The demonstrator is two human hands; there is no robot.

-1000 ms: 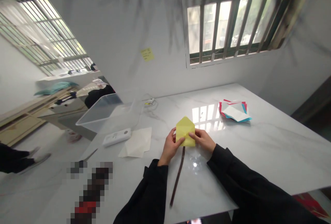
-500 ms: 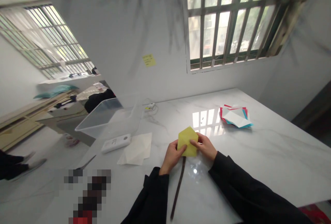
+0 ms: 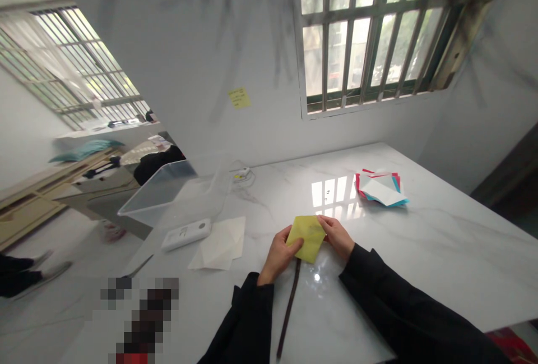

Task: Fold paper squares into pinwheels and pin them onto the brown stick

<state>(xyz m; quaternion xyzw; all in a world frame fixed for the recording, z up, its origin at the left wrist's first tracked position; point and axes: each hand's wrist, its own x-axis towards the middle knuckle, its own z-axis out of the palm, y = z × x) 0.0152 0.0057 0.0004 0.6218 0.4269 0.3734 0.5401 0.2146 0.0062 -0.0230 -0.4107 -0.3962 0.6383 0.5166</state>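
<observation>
A folded piece of yellow paper is held up over the white marble-patterned table, between my two hands. My left hand is closed on its left edge, thumb flat on the front face. At the upper right corner, the fingers of my right hand pinch the paper. Below it a thin dark brown strip lies on the table, its upper end hidden behind the paper. Left of my left hand lie some cream paper sheets.
A white oblong device lies beside the cream sheets, before a clear plastic bin. Red, blue and white papers are piled at the right. A small white gadget with a cable sits by the wall. A yellow note sticks to the wall.
The yellow paper has turned and dropped slightly, and its pointed top now appears flat. My right hand's thumb has moved from the paper's front face up to its upper right corner.
</observation>
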